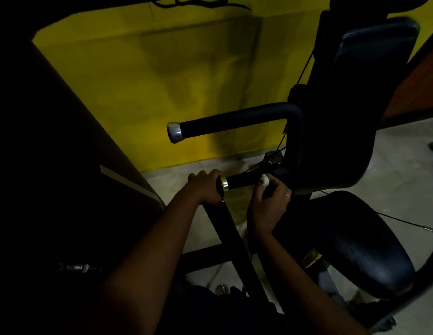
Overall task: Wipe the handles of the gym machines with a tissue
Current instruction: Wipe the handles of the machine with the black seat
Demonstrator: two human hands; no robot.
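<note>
Nearest, the black seat (350, 240) lies just right of the right hand (268, 204), and a black frame bar (230, 233) runs below both wrists. The left hand (205, 187) curls round the capped end of the lower handle (242, 181). The right hand pinches a small white tissue (264, 181) against that handle, near its inner bend. Pale floor (167, 182) shows left of the left hand, up to a dark panel (65, 153). Above and apart, the upper handle (234, 124) juts left, bare, before the yellow wall (162, 81).
</note>
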